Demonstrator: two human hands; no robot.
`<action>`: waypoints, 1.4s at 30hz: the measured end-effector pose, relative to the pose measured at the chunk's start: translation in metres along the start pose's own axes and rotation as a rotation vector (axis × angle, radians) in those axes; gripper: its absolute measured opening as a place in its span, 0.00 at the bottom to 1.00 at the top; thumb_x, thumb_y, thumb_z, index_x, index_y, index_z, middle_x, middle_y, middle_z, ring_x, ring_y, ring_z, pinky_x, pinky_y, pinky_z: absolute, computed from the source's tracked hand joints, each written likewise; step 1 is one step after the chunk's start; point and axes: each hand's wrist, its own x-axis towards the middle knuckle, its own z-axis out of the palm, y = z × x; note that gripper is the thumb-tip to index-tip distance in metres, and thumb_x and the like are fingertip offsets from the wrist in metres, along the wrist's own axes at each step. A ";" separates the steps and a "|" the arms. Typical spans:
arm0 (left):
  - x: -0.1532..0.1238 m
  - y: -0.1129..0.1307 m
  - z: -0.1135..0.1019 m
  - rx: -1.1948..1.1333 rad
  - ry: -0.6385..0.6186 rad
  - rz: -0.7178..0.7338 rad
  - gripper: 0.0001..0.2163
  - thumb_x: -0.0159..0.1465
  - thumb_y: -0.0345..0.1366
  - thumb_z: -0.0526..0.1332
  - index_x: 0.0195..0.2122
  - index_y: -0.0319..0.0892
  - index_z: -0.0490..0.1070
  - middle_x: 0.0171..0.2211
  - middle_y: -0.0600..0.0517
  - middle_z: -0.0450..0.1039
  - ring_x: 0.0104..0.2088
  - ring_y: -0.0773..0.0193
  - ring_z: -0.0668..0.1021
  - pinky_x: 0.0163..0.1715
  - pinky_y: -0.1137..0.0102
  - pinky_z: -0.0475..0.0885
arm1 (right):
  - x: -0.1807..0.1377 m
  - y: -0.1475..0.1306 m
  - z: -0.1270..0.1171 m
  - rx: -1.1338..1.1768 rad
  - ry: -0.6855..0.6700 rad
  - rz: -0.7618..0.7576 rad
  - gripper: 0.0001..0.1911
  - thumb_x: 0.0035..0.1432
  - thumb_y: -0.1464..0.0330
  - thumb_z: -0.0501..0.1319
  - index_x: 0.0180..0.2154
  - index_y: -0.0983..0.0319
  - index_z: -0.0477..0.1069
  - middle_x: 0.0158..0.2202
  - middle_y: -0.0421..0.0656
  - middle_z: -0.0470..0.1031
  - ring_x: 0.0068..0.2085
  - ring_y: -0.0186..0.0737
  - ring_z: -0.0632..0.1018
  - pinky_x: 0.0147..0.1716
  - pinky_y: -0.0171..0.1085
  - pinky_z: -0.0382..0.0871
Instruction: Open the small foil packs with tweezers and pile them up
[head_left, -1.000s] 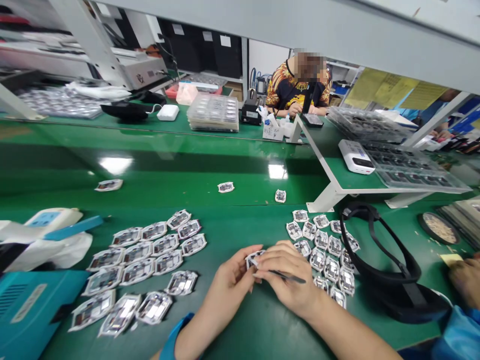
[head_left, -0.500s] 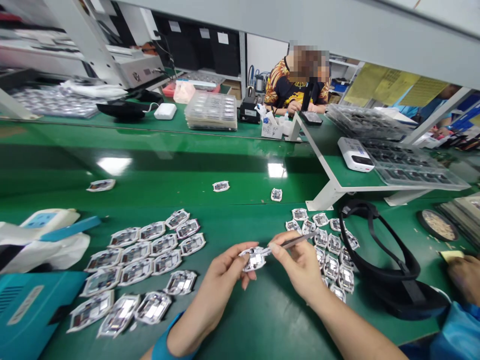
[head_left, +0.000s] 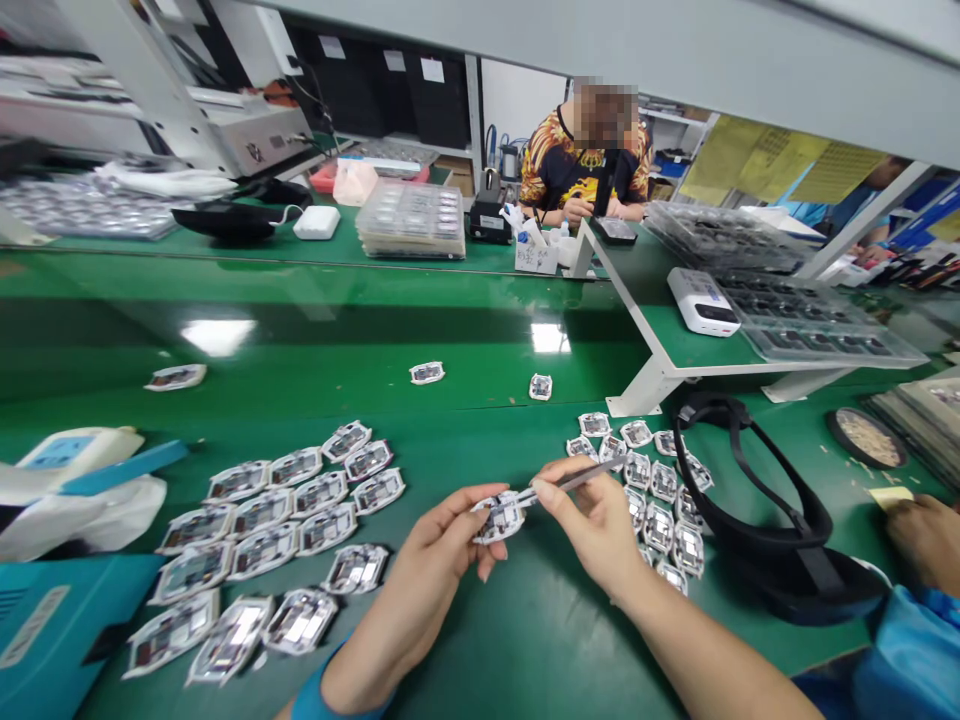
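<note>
Between the thumb and fingers of my left hand (head_left: pixel 450 535) is a small white-framed electronic module (head_left: pixel 498 518) with a circuit board inside. My right hand (head_left: pixel 592 515) is closed around metal tweezers (head_left: pixel 581 477), whose tips touch the upper right part of that module. What the tips pinch, if anything, is too small to tell. Rows of similar modules (head_left: pixel 264 510) lie on the green mat left of my left hand. A second group of modules (head_left: pixel 658 525) lies beyond my right hand, partly hidden by it.
A black headset with a strap (head_left: pixel 780 540) stands at the right, near a round dish of small pieces (head_left: pixel 866 438) and another person's hand (head_left: pixel 926 540). A teal box (head_left: pixel 67 620) sits at the left. A white-legged raised shelf (head_left: pixel 697 365) stands behind. Another person (head_left: pixel 585 170) sits opposite.
The view has shifted slightly, so most things sit a little further left. Both hands keep their hold, and the tweezer tips stay at the module.
</note>
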 end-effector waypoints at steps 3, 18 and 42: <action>-0.001 0.002 0.001 -0.062 -0.012 -0.033 0.15 0.52 0.39 0.67 0.39 0.36 0.75 0.24 0.52 0.74 0.22 0.66 0.72 0.19 0.73 0.65 | -0.003 0.002 0.000 -0.048 0.016 -0.148 0.02 0.56 0.70 0.64 0.34 0.60 0.74 0.34 0.43 0.78 0.38 0.40 0.78 0.40 0.39 0.71; 0.000 0.002 0.001 -0.074 -0.022 -0.034 0.13 0.54 0.38 0.67 0.38 0.37 0.76 0.26 0.51 0.75 0.24 0.65 0.74 0.20 0.72 0.66 | -0.004 0.002 0.003 0.012 0.098 -0.058 0.03 0.55 0.68 0.66 0.32 0.60 0.74 0.31 0.41 0.78 0.34 0.39 0.78 0.36 0.37 0.72; 0.001 0.005 -0.001 0.008 -0.058 -0.027 0.17 0.51 0.41 0.71 0.39 0.40 0.73 0.23 0.56 0.74 0.23 0.68 0.72 0.22 0.74 0.66 | -0.003 0.001 0.003 0.067 -0.045 -0.099 0.02 0.55 0.69 0.66 0.31 0.60 0.74 0.32 0.43 0.79 0.35 0.40 0.80 0.39 0.40 0.73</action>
